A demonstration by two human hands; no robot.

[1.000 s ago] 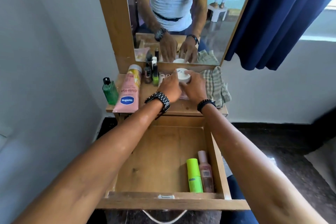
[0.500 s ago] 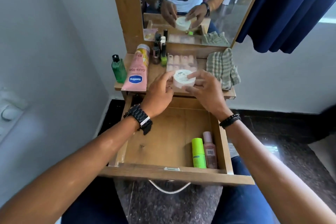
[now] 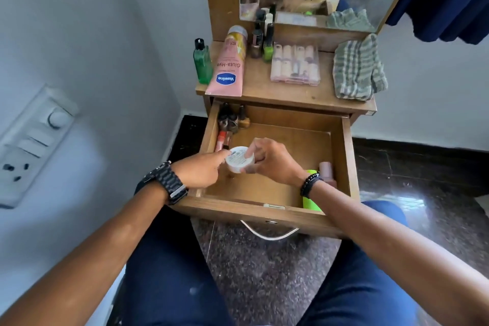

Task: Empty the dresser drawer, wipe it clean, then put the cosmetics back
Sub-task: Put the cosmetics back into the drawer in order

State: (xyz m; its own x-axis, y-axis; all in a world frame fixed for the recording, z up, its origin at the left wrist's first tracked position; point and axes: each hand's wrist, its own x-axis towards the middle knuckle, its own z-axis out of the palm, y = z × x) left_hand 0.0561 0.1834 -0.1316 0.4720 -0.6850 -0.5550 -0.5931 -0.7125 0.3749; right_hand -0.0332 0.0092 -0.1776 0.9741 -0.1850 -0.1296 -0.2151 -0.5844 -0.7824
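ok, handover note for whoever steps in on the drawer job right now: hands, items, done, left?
Left hand and right hand both hold the white cream jar over the open drawer.
In the drawer: small bottles in the far-left corner, green tube and pink bottle along the right wall.
On the dresser top: Vaseline tube, green bottle, nail polishes, clear case, cloth.
Done: part restocked. Left: set the jar down, return the rest.
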